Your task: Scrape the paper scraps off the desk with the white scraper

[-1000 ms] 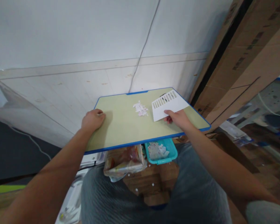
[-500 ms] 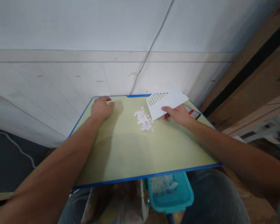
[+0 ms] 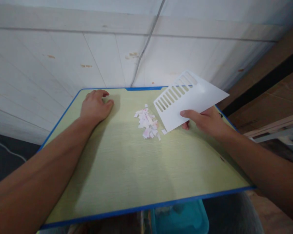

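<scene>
My right hand (image 3: 205, 120) grips a thin white slotted sheet (image 3: 183, 105), thumb on top and fingers underneath. The sheet is tilted above the table, and a row of slots runs along its far left side. Its near corner comes down beside a loose white scrap (image 3: 164, 131). Just left of the sheet lies a small heap of torn white and pinkish paper scraps (image 3: 147, 122). My left hand (image 3: 95, 105) rests at the far left of the table, fingers loosely bent and thumb apart, holding nothing.
The pale yellow-green table (image 3: 127, 169) has a blue rim and stands against a white panelled wall (image 3: 97, 58). A grey cable (image 3: 148, 40) runs down the wall. Below the near edge is a teal bin (image 3: 180, 221). Cardboard (image 3: 266, 94) stands at the right.
The view has come closer to the table. The sheet in my right hand has turned, showing more slots. The phone that showed beside my right hand is now hidden. My left hand stays put.
</scene>
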`<state>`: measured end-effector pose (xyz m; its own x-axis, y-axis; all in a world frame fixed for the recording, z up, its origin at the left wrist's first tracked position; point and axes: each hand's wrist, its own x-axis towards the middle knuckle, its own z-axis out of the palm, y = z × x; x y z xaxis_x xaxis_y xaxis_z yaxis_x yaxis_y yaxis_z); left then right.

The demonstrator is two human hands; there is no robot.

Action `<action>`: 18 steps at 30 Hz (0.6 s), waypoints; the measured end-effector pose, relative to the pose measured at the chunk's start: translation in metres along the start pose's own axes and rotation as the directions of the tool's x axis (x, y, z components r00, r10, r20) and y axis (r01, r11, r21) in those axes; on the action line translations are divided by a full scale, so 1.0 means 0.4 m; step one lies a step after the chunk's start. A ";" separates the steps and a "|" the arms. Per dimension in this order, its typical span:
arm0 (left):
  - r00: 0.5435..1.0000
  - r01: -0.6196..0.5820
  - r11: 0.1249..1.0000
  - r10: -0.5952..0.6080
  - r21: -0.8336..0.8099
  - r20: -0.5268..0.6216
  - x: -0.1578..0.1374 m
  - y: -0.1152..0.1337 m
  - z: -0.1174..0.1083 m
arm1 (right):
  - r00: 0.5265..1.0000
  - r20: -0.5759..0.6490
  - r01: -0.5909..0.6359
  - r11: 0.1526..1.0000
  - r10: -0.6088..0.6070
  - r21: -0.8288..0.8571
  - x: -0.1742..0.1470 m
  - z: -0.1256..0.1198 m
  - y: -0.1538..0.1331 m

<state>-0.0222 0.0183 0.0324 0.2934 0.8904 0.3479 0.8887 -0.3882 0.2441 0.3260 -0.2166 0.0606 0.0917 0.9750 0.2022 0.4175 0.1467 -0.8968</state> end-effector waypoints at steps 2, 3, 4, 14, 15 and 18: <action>1.000 0.006 1.000 -0.006 -0.016 0.005 -0.001 0.003 -0.002 | 1.000 0.007 0.001 1.000 -0.001 0.007 -0.002 0.005 0.000; 1.000 0.007 1.000 -0.007 -0.022 0.009 -0.002 0.004 -0.003 | 1.000 0.006 -0.003 1.000 0.003 0.010 -0.004 0.007 0.000; 1.000 0.010 1.000 -0.009 -0.023 0.012 -0.003 0.005 -0.003 | 1.000 0.003 -0.009 1.000 0.009 0.011 -0.005 0.009 0.001; 1.000 0.016 0.999 -0.015 -0.040 0.027 -0.003 0.008 -0.002 | 0.994 -0.095 -0.045 0.999 0.045 0.002 0.024 -0.010 0.035; 1.000 0.015 0.999 -0.014 -0.044 0.026 -0.004 0.009 -0.003 | 0.993 -0.103 -0.051 0.999 0.052 0.008 0.027 -0.014 0.035; 1.000 0.015 0.999 -0.015 -0.033 0.014 -0.005 0.011 -0.002 | 0.997 -0.053 -0.059 0.998 0.061 0.036 0.025 -0.020 0.024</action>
<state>-0.0193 0.0145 0.0335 0.2851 0.8992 0.3318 0.8808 -0.3823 0.2795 0.3383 -0.2067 0.0573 0.1647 0.9720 0.1674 0.3782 0.0945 -0.9209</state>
